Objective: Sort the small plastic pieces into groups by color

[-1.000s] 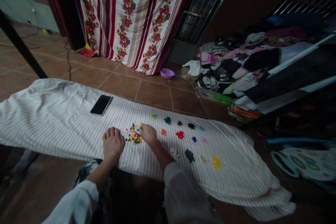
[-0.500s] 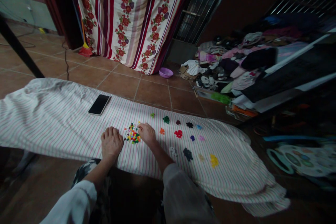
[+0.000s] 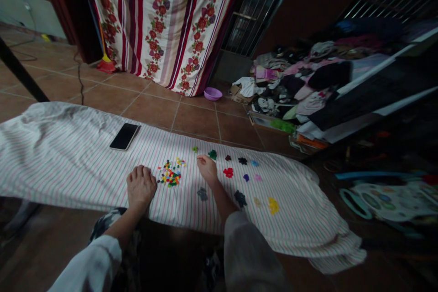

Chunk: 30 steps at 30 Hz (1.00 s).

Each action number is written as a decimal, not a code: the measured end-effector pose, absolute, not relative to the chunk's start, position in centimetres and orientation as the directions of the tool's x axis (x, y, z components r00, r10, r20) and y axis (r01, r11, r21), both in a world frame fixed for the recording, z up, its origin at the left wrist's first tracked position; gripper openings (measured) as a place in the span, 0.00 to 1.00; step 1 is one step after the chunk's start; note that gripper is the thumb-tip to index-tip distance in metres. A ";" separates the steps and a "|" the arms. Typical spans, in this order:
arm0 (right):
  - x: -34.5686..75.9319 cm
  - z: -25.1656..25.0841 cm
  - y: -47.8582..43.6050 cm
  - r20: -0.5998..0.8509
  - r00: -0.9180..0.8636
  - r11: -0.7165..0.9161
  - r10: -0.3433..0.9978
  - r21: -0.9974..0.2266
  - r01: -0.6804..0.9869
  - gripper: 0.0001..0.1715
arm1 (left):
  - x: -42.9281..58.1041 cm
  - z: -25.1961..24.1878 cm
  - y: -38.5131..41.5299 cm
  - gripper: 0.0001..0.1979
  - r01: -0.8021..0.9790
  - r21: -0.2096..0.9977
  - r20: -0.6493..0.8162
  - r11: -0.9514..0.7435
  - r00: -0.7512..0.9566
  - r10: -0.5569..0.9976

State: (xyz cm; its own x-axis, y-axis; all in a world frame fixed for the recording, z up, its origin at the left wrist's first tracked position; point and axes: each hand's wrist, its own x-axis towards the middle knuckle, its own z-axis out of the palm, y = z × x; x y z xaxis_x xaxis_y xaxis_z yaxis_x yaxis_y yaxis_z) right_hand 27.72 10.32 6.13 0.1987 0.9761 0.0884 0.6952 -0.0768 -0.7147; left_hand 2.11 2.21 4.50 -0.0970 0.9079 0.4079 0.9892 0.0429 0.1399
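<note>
My left hand (image 3: 141, 187) lies palm down on the striped cloth, fingers stretched out, just left of a mixed heap of tiny coloured pieces (image 3: 170, 176). My right hand (image 3: 207, 169) is over the cloth to the right of that heap, thumb and fingers pinched together. Anything between those fingertips is too small to make out. Close by are a light green pile (image 3: 195, 149), a dark green pile (image 3: 212, 154) and a grey pile (image 3: 202, 194). Red (image 3: 228, 172), dark grey (image 3: 240, 198) and yellow (image 3: 273, 205) piles lie further right. The orange pile is hidden behind my right hand.
A black-screened phone (image 3: 125, 137) rests on the striped cloth (image 3: 78, 164) at left. More small piles, including black (image 3: 242, 161) and pink (image 3: 258, 177), sit at right. Beyond are a purple basin (image 3: 212, 94), a floral curtain (image 3: 164, 23) and heaped clothes (image 3: 301, 77).
My right hand has moved right, from the mixed heap to beside the green piles, still pinched. It now covers the orange pile and uncovers the grey one. My left hand stays flat.
</note>
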 end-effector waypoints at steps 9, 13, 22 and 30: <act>33.3 5.9 11.7 0.135 0.387 -0.173 0.912 -0.728 0.663 0.12 | 2.2 4.6 2.2 0.12 0.991 0.125 0.414 0.045 -0.094 0.905; 35.0 6.1 12.7 0.120 0.427 -0.239 0.896 -0.681 0.692 0.11 | 2.2 4.7 2.1 0.11 0.992 0.121 0.411 0.041 -0.088 0.907; 35.5 5.7 15.0 0.164 0.404 -0.224 0.900 -0.621 0.751 0.09 | 2.2 4.6 2.3 0.11 0.991 0.125 0.415 0.037 -0.086 0.906; 34.2 5.9 15.8 0.121 0.330 -0.230 0.936 -0.500 0.835 0.12 | 2.3 4.6 2.3 0.10 0.990 0.135 0.415 0.038 -0.091 0.905</act>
State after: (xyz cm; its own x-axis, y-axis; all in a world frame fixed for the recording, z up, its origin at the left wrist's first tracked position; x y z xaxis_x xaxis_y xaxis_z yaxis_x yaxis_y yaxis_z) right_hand 34.17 15.84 5.86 0.3297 0.9363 0.1210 0.8353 -0.2296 -0.4996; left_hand 2.25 2.28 4.64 -0.0911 0.9054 0.4146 0.9901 0.0376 0.1355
